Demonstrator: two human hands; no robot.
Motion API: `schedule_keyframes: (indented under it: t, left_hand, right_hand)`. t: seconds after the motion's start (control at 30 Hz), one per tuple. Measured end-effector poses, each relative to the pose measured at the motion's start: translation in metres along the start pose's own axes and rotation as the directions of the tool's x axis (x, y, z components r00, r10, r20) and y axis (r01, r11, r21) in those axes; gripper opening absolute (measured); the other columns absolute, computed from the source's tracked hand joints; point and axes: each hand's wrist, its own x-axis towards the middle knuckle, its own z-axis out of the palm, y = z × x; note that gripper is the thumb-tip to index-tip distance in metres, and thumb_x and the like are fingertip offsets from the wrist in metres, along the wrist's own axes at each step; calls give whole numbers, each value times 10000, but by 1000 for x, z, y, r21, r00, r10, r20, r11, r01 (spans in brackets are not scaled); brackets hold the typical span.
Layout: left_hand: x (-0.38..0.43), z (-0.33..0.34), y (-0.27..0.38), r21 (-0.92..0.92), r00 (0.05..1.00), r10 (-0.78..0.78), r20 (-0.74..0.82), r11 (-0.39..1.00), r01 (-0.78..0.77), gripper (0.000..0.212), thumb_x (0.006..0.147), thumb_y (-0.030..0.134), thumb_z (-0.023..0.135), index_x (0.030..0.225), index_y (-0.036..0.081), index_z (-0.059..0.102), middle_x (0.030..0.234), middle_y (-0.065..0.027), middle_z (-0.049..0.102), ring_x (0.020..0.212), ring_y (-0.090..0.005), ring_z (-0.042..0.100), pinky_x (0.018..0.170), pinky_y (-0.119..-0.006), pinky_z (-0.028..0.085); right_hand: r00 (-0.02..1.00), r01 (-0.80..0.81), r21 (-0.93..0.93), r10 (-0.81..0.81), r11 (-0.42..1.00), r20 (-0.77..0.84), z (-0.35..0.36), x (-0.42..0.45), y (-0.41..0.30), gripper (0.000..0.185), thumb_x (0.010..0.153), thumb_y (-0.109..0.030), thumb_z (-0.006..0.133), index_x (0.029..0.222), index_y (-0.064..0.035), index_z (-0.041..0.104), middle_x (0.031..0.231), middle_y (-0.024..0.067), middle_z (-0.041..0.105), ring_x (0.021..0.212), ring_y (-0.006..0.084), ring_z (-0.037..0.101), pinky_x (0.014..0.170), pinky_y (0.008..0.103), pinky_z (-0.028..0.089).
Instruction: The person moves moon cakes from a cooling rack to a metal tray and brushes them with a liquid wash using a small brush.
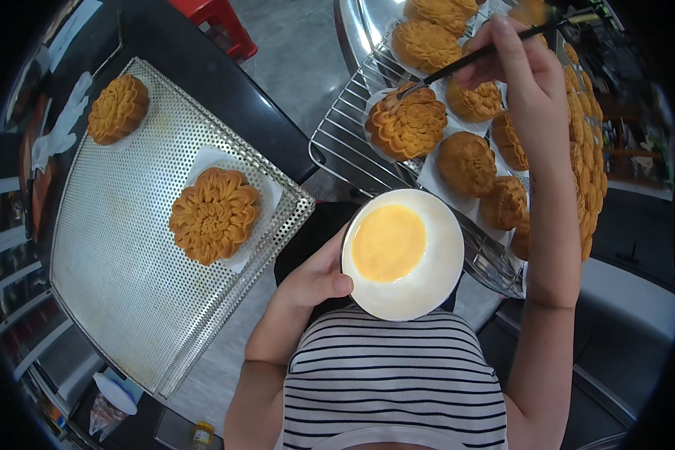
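Observation:
My left hand [320, 281] grips the rim of a white bowl [439, 270] with a dark edge, tilted in front of my body. Yellow egg wash [390, 243] pools inside it. Between the fingers of my right hand [512, 62] is a thin black-handled brush [478, 54]. Its tip touches the top of a flower-shaped mooncake [408, 125] at the near left of a wire rack [343, 132]. Several more golden-brown mooncakes [467, 163] sit on white paper squares around it, some hidden under my right arm.
To the left, a perforated metal tray [118, 225] carries a flower mooncake [215, 216] on paper and another mooncake [118, 109] near its far corner. A black counter [219, 84] edges it. Beyond stands a red stool [225, 28]. Many mooncakes [585, 152] line the far right.

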Motion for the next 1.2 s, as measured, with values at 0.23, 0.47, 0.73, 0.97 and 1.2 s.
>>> schedule_keyframes:
  t: [0.23, 0.47, 0.73, 0.97, 1.2]
  left_hand:
    - [0, 1, 0, -6, 1000, 8, -15, 1000, -8, 1085, 715, 473, 711, 1425, -42, 73, 1443, -144, 238, 1340, -218, 236, 1084, -349, 204]
    - [-6, -3, -5, 33, 999, -5, -46, 999, 6, 1058, 713, 498, 707, 1415, -47, 132, 1414, -143, 301, 1308, -220, 303, 1067, -346, 247]
    - [-1, -5, -10, 39, 999, 1, -47, 999, 1, 1050, 698, 504, 723, 1402, -49, 174, 1392, -146, 337, 1282, -225, 346, 1049, -351, 287]
    - [-10, 11, 1, 32, 985, -82, -153, 996, 88, 1063, 680, 498, 739, 1399, -51, 182, 1385, -157, 351, 1273, -233, 365, 1043, -353, 301]
    - [-11, 42, 13, 43, 948, -96, -304, 993, 114, 1077, 676, 542, 712, 1398, -51, 176, 1393, -171, 341, 1271, -247, 375, 1035, -349, 315]
  right_hand:
    - [980, 25, -392, -100, 920, -172, -13, -11, 2, 370, 982, -300, 390, 861, -7, 580, 699, 56, 618, 675, 114, 608, 661, 253, 480]
    - [981, 152, -19, -148, 988, 129, -13, -41, -10, 359, 998, -247, 336, 883, 15, 551, 771, 71, 599, 711, 124, 607, 682, 246, 468]
    - [995, 89, -226, -97, 970, -26, -14, -64, -14, 346, 996, -210, 329, 861, 22, 547, 774, 83, 582, 711, 117, 605, 683, 239, 463]
    - [970, -88, -207, 37, 974, -240, -25, -63, -5, 329, 989, -214, 366, 843, 14, 554, 697, 51, 604, 687, 108, 605, 663, 218, 460]
    - [983, 178, -53, -180, 983, -25, -14, -87, -6, 244, 937, -135, 457, 854, 42, 602, 711, 86, 614, 649, 150, 628, 580, 229, 463]
